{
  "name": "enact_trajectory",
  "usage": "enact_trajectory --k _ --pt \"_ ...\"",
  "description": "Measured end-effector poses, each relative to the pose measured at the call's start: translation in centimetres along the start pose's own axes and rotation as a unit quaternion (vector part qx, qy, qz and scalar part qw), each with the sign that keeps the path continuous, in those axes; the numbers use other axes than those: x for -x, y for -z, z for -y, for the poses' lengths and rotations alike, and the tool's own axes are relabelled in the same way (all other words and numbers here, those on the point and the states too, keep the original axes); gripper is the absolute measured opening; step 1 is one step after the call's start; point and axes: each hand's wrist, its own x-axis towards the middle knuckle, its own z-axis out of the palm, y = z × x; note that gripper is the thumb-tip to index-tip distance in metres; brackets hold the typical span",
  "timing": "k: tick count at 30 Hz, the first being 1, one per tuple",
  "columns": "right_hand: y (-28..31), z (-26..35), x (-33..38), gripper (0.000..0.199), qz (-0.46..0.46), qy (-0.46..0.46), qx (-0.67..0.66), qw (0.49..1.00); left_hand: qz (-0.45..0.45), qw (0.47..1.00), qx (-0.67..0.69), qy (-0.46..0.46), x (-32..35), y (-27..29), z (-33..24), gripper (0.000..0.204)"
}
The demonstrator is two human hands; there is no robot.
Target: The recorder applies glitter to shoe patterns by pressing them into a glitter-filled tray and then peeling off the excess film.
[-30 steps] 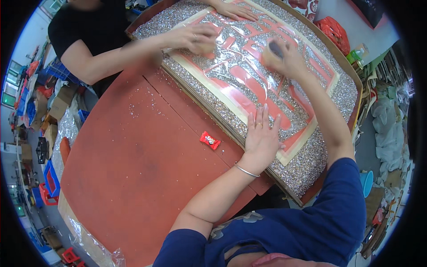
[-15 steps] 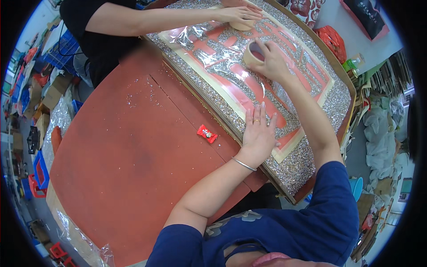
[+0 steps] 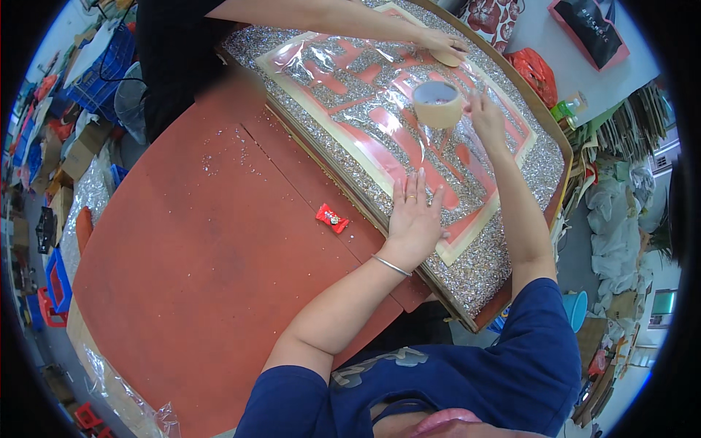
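Note:
My left hand (image 3: 416,223) lies flat, fingers stretched, near the edge of a clear plastic sheet (image 3: 343,120) with salmon-pink shapes and a cream border. The sheet covers a layer of glittering chips (image 3: 478,296) in a wooden-rimmed tray (image 3: 564,168). Over the sheet is a wide tape roll (image 3: 438,111), its hollow core facing up. Beside its right edge is my right hand (image 3: 488,124), with blurred fingers drawn together; what they pinch, if anything, is too small to make out. Farther off, a co-worker's hand (image 3: 440,42) rests on a tan round object (image 3: 444,58).
A red-brown table (image 3: 190,292) adjoins the tray, with a red wrapped candy (image 3: 333,218) and scattered chips on it. Beyond the tray lie a red plastic bag (image 3: 531,73) and a black-and-pink bag (image 3: 590,31). A blue bucket (image 3: 575,310) is at the right.
My right hand has shifted right, from around the tape roll to its side. The roll now sits farther right and shows more of its core. The co-worker's hand has moved right; my left hand stays flat.

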Motion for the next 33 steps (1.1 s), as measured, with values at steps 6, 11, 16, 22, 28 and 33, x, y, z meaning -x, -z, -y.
enact_trajectory --k 6,11,16,22,28,33 --pt "-3.5 -0.8 -0.6 0.056 -0.238 0.465 0.188 0.832 0.003 1.000 0.007 0.001 -0.1 0.2 -0.3 0.083" --pt "-7.6 3.5 4.2 0.043 -0.101 0.523 0.139 0.835 0.000 1.000 -0.008 0.016 0.0 -0.3 0.3 0.082" --pt "-8.6 7.1 0.8 0.036 -0.192 0.491 0.147 0.837 -0.045 0.999 -0.005 0.001 0.0 -0.7 0.1 0.081" --pt "-12.3 10.0 2.0 0.068 -0.112 0.558 0.205 0.796 -0.022 1.000 -0.012 0.014 -0.1 -0.9 0.0 0.081" --pt "-12.1 10.2 -1.2 0.067 -0.052 0.693 0.179 0.696 -0.009 0.999 0.032 0.007 -0.3 -0.7 0.2 0.080" --pt "-9.1 9.4 0.1 0.058 -0.003 0.736 0.225 0.638 0.002 1.000 0.005 0.015 0.1 -0.1 0.0 0.079"
